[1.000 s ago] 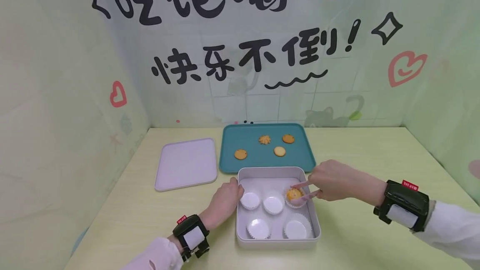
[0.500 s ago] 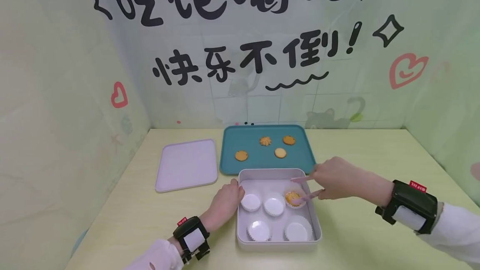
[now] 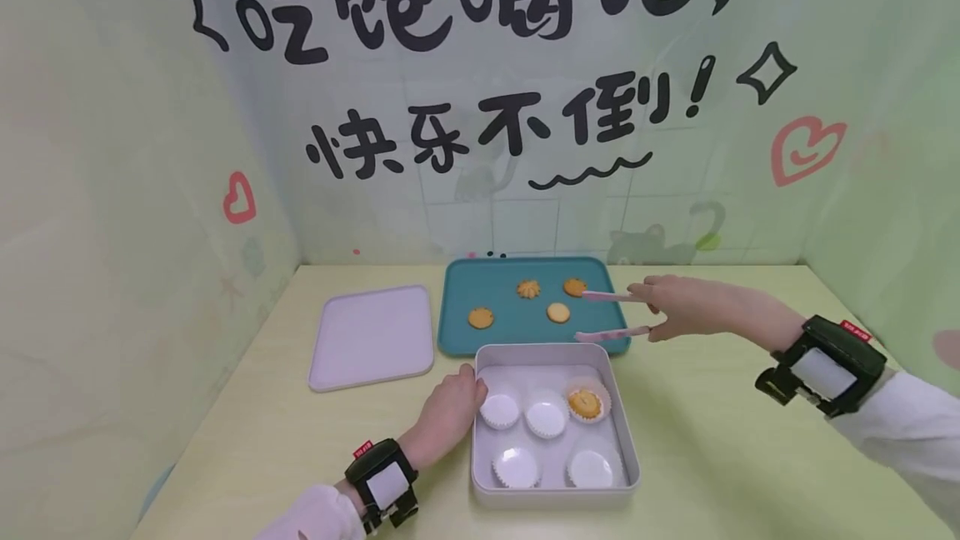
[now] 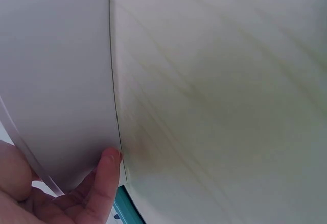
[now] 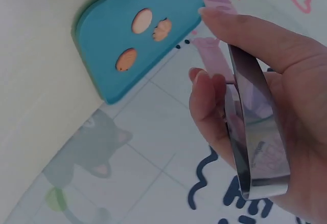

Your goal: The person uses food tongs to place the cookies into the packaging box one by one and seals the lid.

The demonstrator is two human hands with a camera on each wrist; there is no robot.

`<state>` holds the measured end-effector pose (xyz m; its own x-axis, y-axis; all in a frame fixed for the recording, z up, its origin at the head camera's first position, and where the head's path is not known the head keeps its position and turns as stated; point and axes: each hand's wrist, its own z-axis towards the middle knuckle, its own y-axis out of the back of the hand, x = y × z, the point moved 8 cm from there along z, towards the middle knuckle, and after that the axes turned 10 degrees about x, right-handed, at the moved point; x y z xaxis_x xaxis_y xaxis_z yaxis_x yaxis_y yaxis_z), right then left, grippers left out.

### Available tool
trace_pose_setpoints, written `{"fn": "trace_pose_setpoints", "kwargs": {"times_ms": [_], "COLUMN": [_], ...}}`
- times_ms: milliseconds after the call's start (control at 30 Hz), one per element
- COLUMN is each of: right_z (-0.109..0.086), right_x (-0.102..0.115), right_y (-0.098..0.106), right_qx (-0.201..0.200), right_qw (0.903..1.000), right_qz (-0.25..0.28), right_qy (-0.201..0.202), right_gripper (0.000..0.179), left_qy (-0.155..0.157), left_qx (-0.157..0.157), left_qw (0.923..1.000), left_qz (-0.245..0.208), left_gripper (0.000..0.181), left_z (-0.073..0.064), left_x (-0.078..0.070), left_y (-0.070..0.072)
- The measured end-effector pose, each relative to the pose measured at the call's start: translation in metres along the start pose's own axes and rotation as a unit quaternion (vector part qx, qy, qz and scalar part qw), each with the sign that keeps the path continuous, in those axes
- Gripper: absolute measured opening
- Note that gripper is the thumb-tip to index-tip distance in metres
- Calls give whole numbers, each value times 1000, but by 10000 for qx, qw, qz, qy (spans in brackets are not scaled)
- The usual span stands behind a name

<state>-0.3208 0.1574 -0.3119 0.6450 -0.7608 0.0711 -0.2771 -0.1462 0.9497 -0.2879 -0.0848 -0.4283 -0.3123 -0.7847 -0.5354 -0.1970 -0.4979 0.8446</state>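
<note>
My right hand (image 3: 697, 307) holds metal tongs (image 5: 265, 147) with pink tips. The tips stand apart, over the near right part of the teal tray (image 3: 459, 342) in the head view. On that tray lie several cookies; a round cookie (image 3: 575, 287) is beside the upper tip, and a flower-shaped cookie (image 3: 528, 289) is to its left. With thumb and fingers, my left hand (image 3: 446, 407) grips the left wall of a white box (image 3: 555, 498). Inside the box are several white paper cups, and one cup at the right holds a golden cookie (image 3: 584, 403).
A pale lilac tray (image 3: 371, 340) lies left of the teal one. Behind the table (image 3: 720, 440) rises a printed cloth backdrop (image 3: 390, 232), with more cloth along both sides.
My right hand and the tongs have moved up and away from the box to the teal tray, leaving the golden cookie in its cup. My left hand has stayed on the box.
</note>
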Motion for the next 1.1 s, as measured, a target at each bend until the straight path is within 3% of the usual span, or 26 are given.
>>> {"fn": "trace_pose_setpoints", "kwargs": {"times_ms": [200, 533, 1100], "right_z": [30, 76, 101], "right_x": [-32, -45, -52], "right_y": [-6, -31, -41], "right_qx": [29, 364, 598], "right_qw": [9957, 9909, 9903], "right_qz": [882, 1270, 1190], "right_qy": [-300, -265, -396], "right_gripper": [44, 26, 23], "left_qy": [-13, -40, -2], "left_qx": [-7, -128, -151], "left_qw": [10000, 9998, 9998], "left_qz": [9, 118, 158], "left_gripper": [19, 19, 19], "left_z": [-2, -2, 0], "left_x": [1, 0, 1], "left_y": [-2, -2, 0]}}
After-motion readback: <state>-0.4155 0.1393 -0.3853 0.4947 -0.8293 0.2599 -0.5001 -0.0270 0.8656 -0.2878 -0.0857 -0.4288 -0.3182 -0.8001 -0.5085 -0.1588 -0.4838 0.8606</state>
